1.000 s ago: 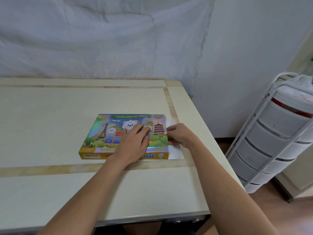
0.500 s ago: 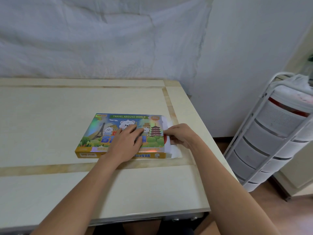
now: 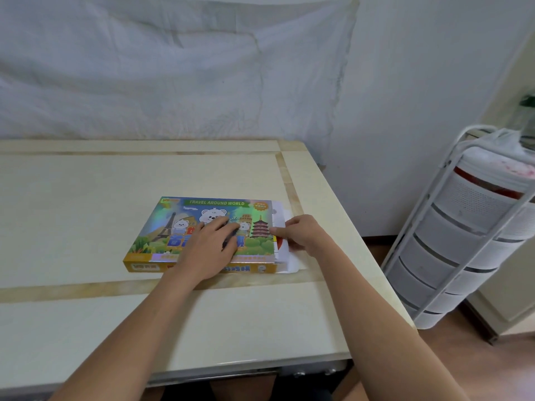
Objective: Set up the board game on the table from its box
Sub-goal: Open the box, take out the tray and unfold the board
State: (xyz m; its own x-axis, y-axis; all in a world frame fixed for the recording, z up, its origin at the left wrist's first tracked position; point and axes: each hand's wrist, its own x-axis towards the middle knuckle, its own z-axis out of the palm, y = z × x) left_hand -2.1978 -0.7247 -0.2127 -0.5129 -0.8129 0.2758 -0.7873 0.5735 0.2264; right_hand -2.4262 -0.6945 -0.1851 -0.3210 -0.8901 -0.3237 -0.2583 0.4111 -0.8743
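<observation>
The cream counter (image 3: 86, 204) carries one item — the board game box (image 3: 173, 227), lying flat, printed "TRAVEL AROUND WORLD". A white drawer cart (image 3: 463, 241) stands on the floor well to the right of the box, off the counter. A white sheet (image 3: 173, 68) hangs on the wall beyond the box. At the box's right end a white flap (image 3: 285, 256) is folded out, and a white insert (image 3: 279, 217) with a red mark protrudes. The left hand (image 3: 211, 247) rests palm-down on the box lid, fingers extended flat. The right hand (image 3: 304, 231) sits at the box's right end — its fingers pinch the insert's edge.
</observation>
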